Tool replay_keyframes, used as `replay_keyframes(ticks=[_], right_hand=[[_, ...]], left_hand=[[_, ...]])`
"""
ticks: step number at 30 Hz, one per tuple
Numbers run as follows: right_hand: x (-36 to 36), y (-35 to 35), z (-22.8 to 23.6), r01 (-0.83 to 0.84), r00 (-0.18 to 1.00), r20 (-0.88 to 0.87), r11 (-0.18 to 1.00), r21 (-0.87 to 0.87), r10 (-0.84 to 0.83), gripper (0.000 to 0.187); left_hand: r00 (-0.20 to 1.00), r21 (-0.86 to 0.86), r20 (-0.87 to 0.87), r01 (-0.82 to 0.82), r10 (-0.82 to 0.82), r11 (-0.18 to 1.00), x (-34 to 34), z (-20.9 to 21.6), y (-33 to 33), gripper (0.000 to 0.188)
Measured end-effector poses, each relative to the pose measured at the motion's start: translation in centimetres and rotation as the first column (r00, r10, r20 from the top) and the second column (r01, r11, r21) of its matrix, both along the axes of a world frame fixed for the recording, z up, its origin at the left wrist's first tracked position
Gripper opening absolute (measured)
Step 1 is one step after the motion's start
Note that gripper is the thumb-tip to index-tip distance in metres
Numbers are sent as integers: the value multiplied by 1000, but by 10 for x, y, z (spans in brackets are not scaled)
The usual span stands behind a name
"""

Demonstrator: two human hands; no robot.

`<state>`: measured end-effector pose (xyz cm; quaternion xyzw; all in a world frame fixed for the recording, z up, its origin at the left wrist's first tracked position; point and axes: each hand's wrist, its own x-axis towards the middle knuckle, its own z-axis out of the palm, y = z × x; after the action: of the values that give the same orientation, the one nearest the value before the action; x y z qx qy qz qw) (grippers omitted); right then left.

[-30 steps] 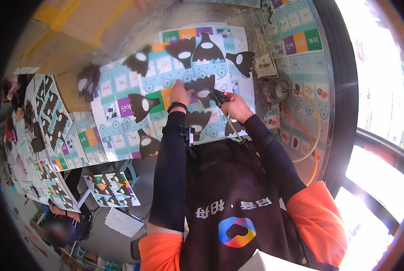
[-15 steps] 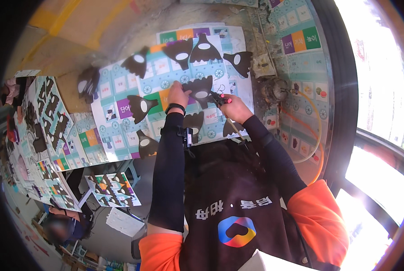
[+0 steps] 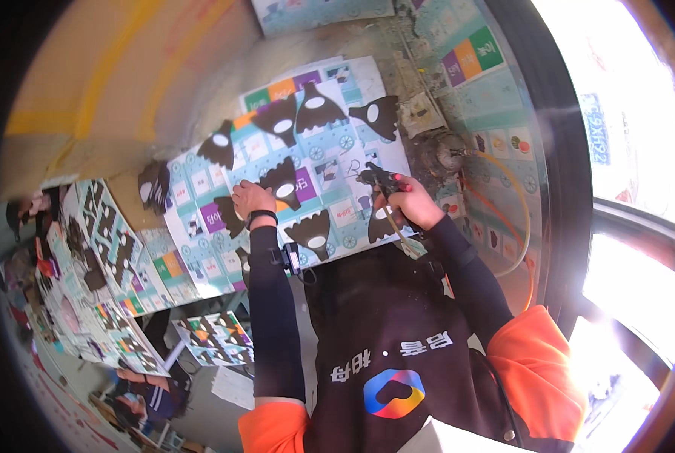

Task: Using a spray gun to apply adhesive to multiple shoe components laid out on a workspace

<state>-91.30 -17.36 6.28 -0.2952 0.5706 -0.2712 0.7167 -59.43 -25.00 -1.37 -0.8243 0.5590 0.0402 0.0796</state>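
Note:
My left hand [image 3: 254, 199] rests palm down over the printed sheets [image 3: 337, 253], its fingers somewhat spread. It partly covers one black cut-out piece [image 3: 228, 217] with a scalloped edge. Beside its thumb lies another black cut-out [image 3: 283, 183] with a white oval; whether they touch I cannot tell. My right hand [image 3: 414, 202] is closed round the grip of a black spray gun [image 3: 382, 178] with red parts, pointing away to the left above the sheets. A thin pale hose hangs below that hand. Another black cut-out [image 3: 382, 225] lies partly hidden beneath it.
Several more cut-outs [image 3: 275, 119] lie spread over the sheets. A round, crusted pot [image 3: 449, 151] with yellow and orange hoses stands at right, near the window. Striped dark pieces [image 3: 153, 187] sit at the left edge. Another person [image 3: 145, 396] is at lower left.
My left hand has shifted left with the scalloped cut-out, which now lies farther left and uncovers a purple patch. The spray gun has moved away from it. The whole view has swung slightly.

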Motion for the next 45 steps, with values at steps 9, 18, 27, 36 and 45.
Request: replay_keyframes(ticks=[9,18,27,36,45], right_hand=[[-44,40,20,254,966,-39,967,-34,-255,42],[-58,71,14,362,932,-10,932,-7,-362,45],[-44,42,26,237,971,-9,969,-72,-238,42],[-3,3,-3,74,997,-27,996,-40,-75,30],[41,-23,-46,-82,944,-329,987,-137,33,20]], left_hand=[[670,-326,-161,657,-725,680,-191,-21,-96,29],[635,-35,-154,763,-757,646,-188,-38,-135,22],[342,41,-666,904,-663,426,-107,68,-98,21],[653,-185,-419,619,-631,763,-85,-4,-40,23],[788,-195,-572,137,-226,971,-82,-47,51,24]])
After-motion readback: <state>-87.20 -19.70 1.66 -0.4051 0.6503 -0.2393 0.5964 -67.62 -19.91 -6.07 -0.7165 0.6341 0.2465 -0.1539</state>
